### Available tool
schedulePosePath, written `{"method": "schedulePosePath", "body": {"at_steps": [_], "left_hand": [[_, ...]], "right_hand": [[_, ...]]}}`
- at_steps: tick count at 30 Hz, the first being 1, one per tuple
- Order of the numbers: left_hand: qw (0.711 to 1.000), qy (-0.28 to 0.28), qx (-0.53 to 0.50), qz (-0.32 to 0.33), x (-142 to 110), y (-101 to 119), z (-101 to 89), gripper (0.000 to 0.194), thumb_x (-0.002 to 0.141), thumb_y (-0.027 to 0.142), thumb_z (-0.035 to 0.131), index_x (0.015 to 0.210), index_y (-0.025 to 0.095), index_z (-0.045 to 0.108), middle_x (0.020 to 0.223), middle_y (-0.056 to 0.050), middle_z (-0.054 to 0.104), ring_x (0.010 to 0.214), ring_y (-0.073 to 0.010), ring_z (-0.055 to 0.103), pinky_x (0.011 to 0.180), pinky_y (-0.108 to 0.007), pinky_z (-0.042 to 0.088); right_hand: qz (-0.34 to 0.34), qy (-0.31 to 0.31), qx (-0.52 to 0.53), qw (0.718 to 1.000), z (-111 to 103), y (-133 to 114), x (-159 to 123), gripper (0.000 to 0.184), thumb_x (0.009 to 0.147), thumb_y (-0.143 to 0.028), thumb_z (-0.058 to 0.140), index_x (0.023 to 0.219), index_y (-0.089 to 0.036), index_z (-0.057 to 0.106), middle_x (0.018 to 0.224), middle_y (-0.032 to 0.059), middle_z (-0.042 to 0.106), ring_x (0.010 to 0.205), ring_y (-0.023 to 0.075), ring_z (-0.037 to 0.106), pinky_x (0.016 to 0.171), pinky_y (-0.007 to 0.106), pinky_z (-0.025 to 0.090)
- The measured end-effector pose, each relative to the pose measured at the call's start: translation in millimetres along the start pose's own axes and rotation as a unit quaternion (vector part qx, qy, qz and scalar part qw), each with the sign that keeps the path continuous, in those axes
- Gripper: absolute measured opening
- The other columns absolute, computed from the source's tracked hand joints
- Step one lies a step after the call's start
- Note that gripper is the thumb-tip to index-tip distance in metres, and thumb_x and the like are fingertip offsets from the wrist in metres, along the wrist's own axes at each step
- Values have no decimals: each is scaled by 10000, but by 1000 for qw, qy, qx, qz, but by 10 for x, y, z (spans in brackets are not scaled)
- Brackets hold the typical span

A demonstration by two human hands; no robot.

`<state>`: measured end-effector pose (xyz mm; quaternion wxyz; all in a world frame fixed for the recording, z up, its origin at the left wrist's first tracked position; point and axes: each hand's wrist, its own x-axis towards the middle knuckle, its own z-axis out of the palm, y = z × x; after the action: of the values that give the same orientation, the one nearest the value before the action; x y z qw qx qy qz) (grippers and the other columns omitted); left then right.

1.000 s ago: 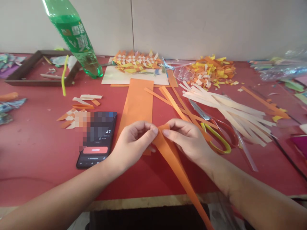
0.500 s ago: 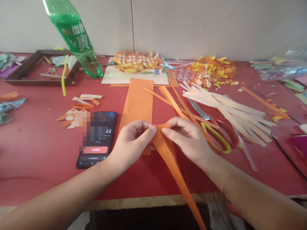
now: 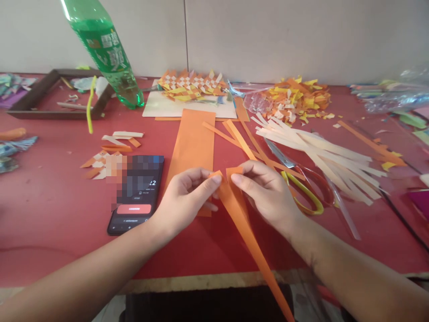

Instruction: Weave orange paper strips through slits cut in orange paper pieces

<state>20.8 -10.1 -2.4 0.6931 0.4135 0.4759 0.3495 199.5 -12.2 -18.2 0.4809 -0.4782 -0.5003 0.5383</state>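
Note:
An orange paper strip (image 3: 248,237) hangs from both hands and trails down past the table's front edge. Its top end is parted into two pieces with a narrow gap between them. My left hand (image 3: 187,197) pinches the left piece between thumb and fingers. The right piece is pinched by my right hand (image 3: 268,190). Beneath and behind my left hand lies a wide orange paper sheet (image 3: 194,143). Thin orange strips (image 3: 241,138) lie just beyond my right hand, beside scissors (image 3: 301,192) with yellow and red handles.
A phone (image 3: 136,194) lies left of my left arm. Behind it stand a green bottle (image 3: 107,58) and a dark frame (image 3: 50,115). A woven paper piece (image 3: 191,85) rests on a white board (image 3: 154,107). Pale strips (image 3: 318,152) and paper scraps (image 3: 298,98) lie to the right.
The strip's top end, together between my hands a second ago, has split apart. My right hand has moved slightly up and right with its piece.

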Motion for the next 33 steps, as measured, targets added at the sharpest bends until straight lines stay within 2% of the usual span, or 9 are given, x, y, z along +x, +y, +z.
{"method": "schedulePosePath", "body": {"at_steps": [4, 9, 11, 18, 25, 29, 33], "left_hand": [[999, -42, 21, -21, -1, 20, 18, 283, 818, 417, 705, 751, 155, 618, 691, 31, 574, 602, -79, 597, 600, -189, 582], [1000, -21, 8, -21, 11, 21, 11, 250, 831, 392, 694, 783, 170, 587, 718, 36, 596, 546, -64, 597, 546, -171, 566], [1000, -11, 5, -22, 12, 25, 4, 257, 835, 412, 685, 809, 175, 590, 743, 32, 610, 536, -66, 607, 535, -180, 568], [999, 15, -7, -28, 6, 21, 17, 267, 824, 422, 694, 826, 175, 591, 715, 26, 615, 522, -81, 611, 519, -200, 567], [999, 24, -14, -19, 27, -15, -11, 292, 820, 453, 697, 814, 184, 585, 681, 43, 592, 553, -90, 625, 516, -194, 563], [1000, -1, 9, -19, 16, 13, 5, 306, 842, 445, 677, 756, 167, 582, 685, 32, 603, 545, -71, 608, 524, -173, 558], [998, -51, 39, -11, -6, 34, 25, 288, 854, 397, 676, 731, 156, 580, 689, 34, 596, 578, -56, 605, 554, -141, 551]], "right_hand": [[35, 10, 33, 999, -9, -1, 12, 193, 823, -353, 722, 760, -220, 598, 680, -32, 552, 615, 116, 529, 614, 269, 469], [77, -53, 76, 993, -8, -10, 8, 162, 828, -362, 716, 797, -218, 648, 796, 9, 661, 732, 153, 620, 690, 294, 508], [72, -68, 70, 993, -6, -10, 4, 163, 814, -346, 735, 786, -208, 655, 819, 13, 675, 755, 151, 624, 709, 288, 505], [32, -41, 17, 999, 12, -1, 8, 264, 802, -368, 741, 685, -204, 571, 711, -14, 574, 681, 135, 550, 644, 273, 467], [20, -24, 10, 999, 9, 16, 14, 295, 794, -396, 752, 677, -217, 549, 710, -11, 557, 683, 143, 530, 649, 287, 457], [31, -18, 24, 999, -7, 20, 21, 307, 799, -385, 753, 669, -213, 535, 659, -32, 514, 619, 122, 499, 606, 275, 437], [48, -21, 64, 997, -7, 6, 17, 238, 807, -370, 749, 710, -219, 593, 709, -21, 589, 646, 130, 550, 634, 287, 457]]}}
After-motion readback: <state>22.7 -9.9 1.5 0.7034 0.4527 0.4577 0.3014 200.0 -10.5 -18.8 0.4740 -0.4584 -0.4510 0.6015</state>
